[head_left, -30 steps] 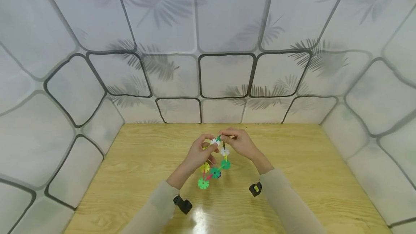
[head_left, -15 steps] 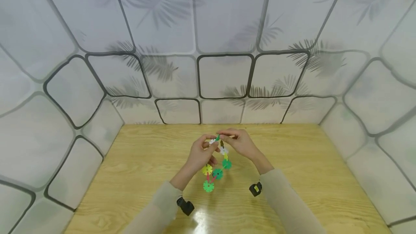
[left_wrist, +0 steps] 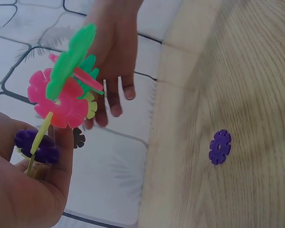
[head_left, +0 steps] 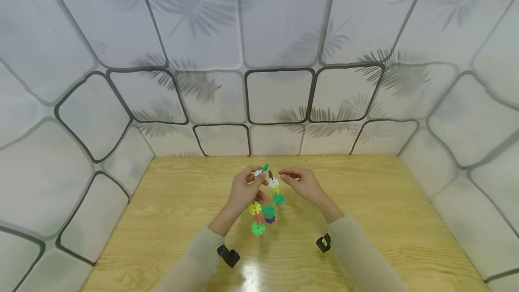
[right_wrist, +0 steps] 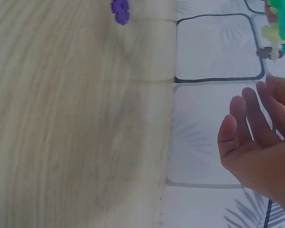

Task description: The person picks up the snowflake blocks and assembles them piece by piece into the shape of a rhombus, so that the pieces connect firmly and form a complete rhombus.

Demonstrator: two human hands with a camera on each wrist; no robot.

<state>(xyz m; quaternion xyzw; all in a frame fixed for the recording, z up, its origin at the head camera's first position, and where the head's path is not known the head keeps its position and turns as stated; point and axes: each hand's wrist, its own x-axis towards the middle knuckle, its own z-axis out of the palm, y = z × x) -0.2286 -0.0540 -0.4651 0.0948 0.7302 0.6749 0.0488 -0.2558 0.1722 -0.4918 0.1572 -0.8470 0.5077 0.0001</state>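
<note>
A chain of interlocking plastic snowflake discs hangs from my left hand (head_left: 243,193), whose thumb and fingers pinch it near a white disc (head_left: 259,173). A green disc (head_left: 265,167) sticks up edge-on beside that white one. Lower in the chain are a yellow disc (head_left: 255,207), a light green disc (head_left: 257,228) and a teal disc (head_left: 269,212). At the other end, a brown disc (head_left: 270,174) rises above a second white disc (head_left: 273,182). My right hand (head_left: 304,184) is just to the right, apart from the chain, fingers loosely bent with nothing in them.
A single purple disc (left_wrist: 220,147) lies on the wooden table (head_left: 365,238), below the chain. Patterned pale cloth walls (head_left: 279,96) enclose the table at the back and both sides. A wrist camera (head_left: 229,256) sits at each sleeve.
My right hand has let go of the green disc at the chain's top and drawn back to the right. My left hand has shifted slightly left with the chain.
</note>
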